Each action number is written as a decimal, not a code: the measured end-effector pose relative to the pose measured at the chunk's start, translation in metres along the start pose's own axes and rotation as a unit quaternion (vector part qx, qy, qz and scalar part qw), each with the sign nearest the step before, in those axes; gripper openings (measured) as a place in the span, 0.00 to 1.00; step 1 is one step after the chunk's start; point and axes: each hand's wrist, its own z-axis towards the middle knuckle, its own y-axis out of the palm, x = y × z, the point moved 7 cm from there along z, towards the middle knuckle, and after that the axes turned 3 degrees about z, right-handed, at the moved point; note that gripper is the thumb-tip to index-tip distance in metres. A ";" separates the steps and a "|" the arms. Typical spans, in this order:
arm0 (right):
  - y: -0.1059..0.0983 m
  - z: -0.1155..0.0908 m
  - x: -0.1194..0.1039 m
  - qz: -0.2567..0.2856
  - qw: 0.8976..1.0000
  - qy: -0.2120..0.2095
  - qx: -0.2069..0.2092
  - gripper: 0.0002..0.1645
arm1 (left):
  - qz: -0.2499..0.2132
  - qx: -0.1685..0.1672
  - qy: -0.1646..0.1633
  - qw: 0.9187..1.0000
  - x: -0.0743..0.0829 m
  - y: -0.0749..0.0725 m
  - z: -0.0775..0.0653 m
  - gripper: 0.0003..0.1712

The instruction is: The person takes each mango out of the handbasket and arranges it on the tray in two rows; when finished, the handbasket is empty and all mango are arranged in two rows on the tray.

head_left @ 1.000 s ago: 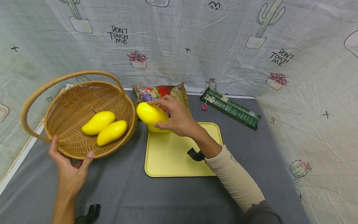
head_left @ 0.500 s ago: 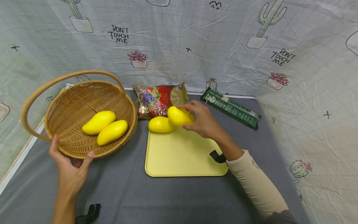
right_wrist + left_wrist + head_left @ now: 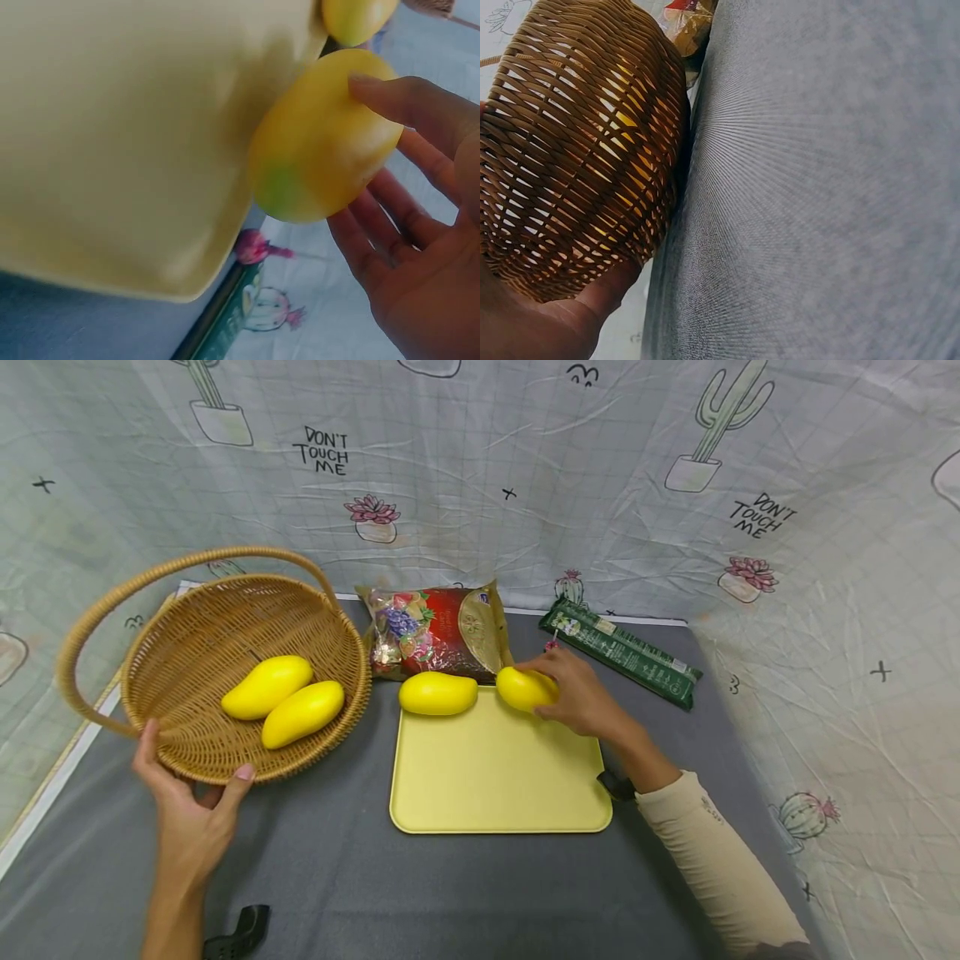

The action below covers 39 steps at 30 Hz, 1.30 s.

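Observation:
My right hand (image 3: 581, 693) holds a yellow mango (image 3: 525, 689) between thumb and fingers at the far right part of a pale yellow tray (image 3: 498, 777). In the right wrist view the same mango (image 3: 326, 139) has a greenish end. Another mango (image 3: 438, 693) lies at the tray's far left corner. On the left, my left hand (image 3: 187, 810) grips the near rim of a wicker basket (image 3: 202, 618), which leans with its opening toward me. Inside it rest two mangoes, one upper (image 3: 267, 687) and one lower (image 3: 303, 714).
Behind the tray lies a red and gold candy bag (image 3: 442, 631). A long green packet (image 3: 622, 652) is at the back right, with a small pink lollipop (image 3: 552, 644) by its left end. Grey cloth (image 3: 322, 868) covers the table, and a printed curtain (image 3: 450, 460) hangs behind.
My right hand has carried its mango rightward and down, away from the other mango, to the tray's far right part. The left hand and basket stay put.

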 end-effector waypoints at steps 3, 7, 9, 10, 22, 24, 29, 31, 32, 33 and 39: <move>0.002 -0.002 0.006 -0.004 1.000 0.005 -0.014 0.41 | -0.004 -0.003 0.001 1.000 0.000 0.001 0.000 0.65; 0.004 -0.004 0.010 -0.011 1.000 0.002 -0.026 0.41 | -0.001 -0.005 -0.001 1.000 -0.001 0.001 0.000 0.66; 0.006 -0.004 0.010 -0.019 0.999 -0.002 -0.032 0.41 | -0.002 -0.005 -0.001 1.000 -0.001 0.001 0.000 0.66; 0.007 -0.004 0.011 -0.023 0.999 -0.004 -0.035 0.41 | -0.001 -0.005 0.000 1.000 -0.001 0.001 0.000 0.66; 0.002 -0.003 -0.009 -0.012 1.000 -0.025 -0.007 0.39 | -0.011 -0.009 0.007 1.000 0.000 0.001 0.001 0.65; -0.004 0.000 -0.023 -0.001 0.999 -0.033 0.012 0.38 | -0.020 -0.009 0.012 1.000 0.001 0.001 0.001 0.65; -0.012 0.010 -0.071 0.031 0.995 -0.078 0.049 0.39 | -0.018 -0.009 0.012 1.000 0.001 0.001 0.001 0.65; -0.012 0.015 -0.091 0.043 0.992 -0.100 0.058 0.39 | -0.011 -0.009 0.009 1.000 0.001 0.001 0.001 0.65; -0.012 0.018 -0.101 0.049 0.991 -0.109 0.060 0.39 | -0.009 -0.010 0.007 1.000 0.001 0.000 0.001 0.65; -0.011 0.021 -0.110 0.055 0.989 -0.118 0.063 0.39 | -0.006 -0.009 0.005 1.000 0.000 0.000 0.000 0.65; 0.002 0.043 -0.158 0.068 0.980 -0.180 0.052 0.39 | 0.007 -0.007 0.001 1.000 -0.001 0.000 0.000 0.65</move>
